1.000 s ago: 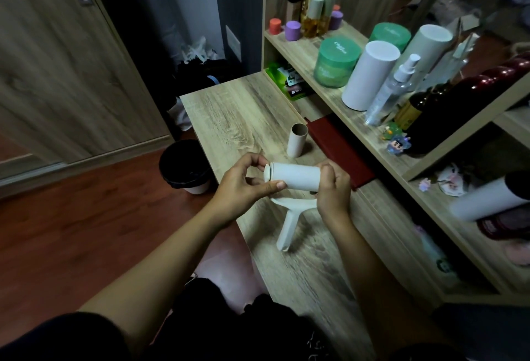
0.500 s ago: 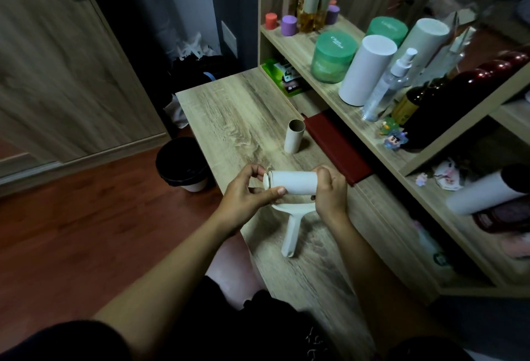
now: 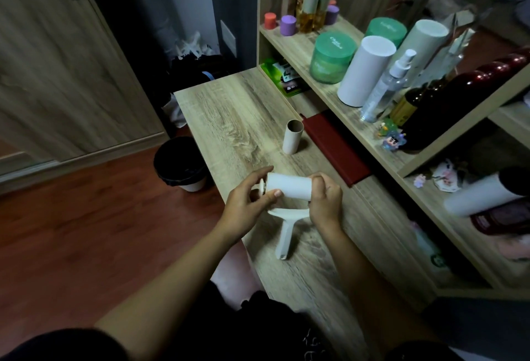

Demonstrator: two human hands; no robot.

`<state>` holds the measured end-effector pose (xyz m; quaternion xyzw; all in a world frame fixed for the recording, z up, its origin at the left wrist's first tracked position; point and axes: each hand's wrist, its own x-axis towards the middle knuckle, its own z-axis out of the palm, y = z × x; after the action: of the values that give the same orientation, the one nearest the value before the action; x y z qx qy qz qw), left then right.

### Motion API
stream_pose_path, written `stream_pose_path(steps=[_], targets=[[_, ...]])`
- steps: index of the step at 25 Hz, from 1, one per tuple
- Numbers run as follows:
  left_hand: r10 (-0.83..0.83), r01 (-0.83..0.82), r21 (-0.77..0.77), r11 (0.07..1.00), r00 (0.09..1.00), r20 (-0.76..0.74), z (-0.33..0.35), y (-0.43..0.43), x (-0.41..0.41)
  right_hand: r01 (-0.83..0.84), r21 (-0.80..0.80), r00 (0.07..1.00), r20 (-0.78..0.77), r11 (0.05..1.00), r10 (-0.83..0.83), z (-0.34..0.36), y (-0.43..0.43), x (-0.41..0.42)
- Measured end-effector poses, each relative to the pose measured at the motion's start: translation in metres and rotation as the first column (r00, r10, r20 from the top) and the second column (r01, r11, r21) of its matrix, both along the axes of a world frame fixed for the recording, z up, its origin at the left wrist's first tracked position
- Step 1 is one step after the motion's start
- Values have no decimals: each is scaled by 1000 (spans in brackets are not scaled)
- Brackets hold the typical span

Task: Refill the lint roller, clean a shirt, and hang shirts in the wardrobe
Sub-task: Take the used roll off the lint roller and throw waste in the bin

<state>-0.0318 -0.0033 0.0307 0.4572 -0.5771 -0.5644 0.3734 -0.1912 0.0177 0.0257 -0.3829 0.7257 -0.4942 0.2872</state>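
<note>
Roll (image 3: pixel 289 188): white, lying level in the air, held at both ends, no lint visible on it.
Left hand (image 3: pixel 246 203): pinches the roll's left end, thumb tip on the near side, other fingers curled over the top and far side. A small white end disc (image 3: pixel 261 187) shows just past that end, between the fingers. Can't tell if it is seated on the roll.
Right hand (image 3: pixel 325 203): fingers curled together round the roll's right end, fingertips hidden behind it.
Handle (image 3: pixel 284 234): white, hangs straight below the roll. Its forked top (image 3: pixel 286 213) sits just under the roll, and its right arm runs into the right hand. Can't tell if the handle tip touches the desk (image 3: pixel 238 119) under the roll.

Outward from the roll:
- Just beyond it: bare cardboard core (image 3: pixel 293 137), upright on the desk, open end up.
- Beyond and right: dark red book (image 3: pixel 332 148), flat, near the core but apart from it.
- Further right and up: shelf (image 3: pixel 321 88) with two green jars (image 3: pixel 332 56), a white tube (image 3: pixel 364 71), a clear spray bottle (image 3: pixel 384 88) and small bottles at the far end.
- Left of the roll, down on the red-brown floor: black bin (image 3: pixel 180 164), close to the desk edge.
- Far left: wood-grain door (image 3: pixel 57 59).
</note>
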Motion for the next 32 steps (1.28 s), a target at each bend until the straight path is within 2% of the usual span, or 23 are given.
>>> stream_pose_path(steps=[3,9,14,18,22,25,28,32], targets=[[73,-73,1,997,997,-24,-10,5,-5,-21,63,999,30,998,19,-4,1,0],[171,-173,50,984,984,44,-26,11,-21,-48,174,998,51,984,39,-17,-4,-9],[276,-285,70,956,954,120,-34,15,-30,-33,196,994,111,980,11,-25,-3,-12],[410,-420,143,896,907,98,-32,15,-38,-74,186,993,99,980,56,-25,-3,-7],[354,-354,172,919,935,28,-32,10,-36,-97,178,992,94,979,81,-21,-8,-14],[296,-272,243,931,953,-67,-27,10,-36,-205,158,978,75,966,195,-16,-13,-20],[300,-264,264,928,948,-104,-22,8,-35,-282,146,959,34,948,280,-15,-16,-23],[349,-263,367,892,917,-194,-18,10,-37,-263,144,954,184,954,236,-18,-14,-27]])
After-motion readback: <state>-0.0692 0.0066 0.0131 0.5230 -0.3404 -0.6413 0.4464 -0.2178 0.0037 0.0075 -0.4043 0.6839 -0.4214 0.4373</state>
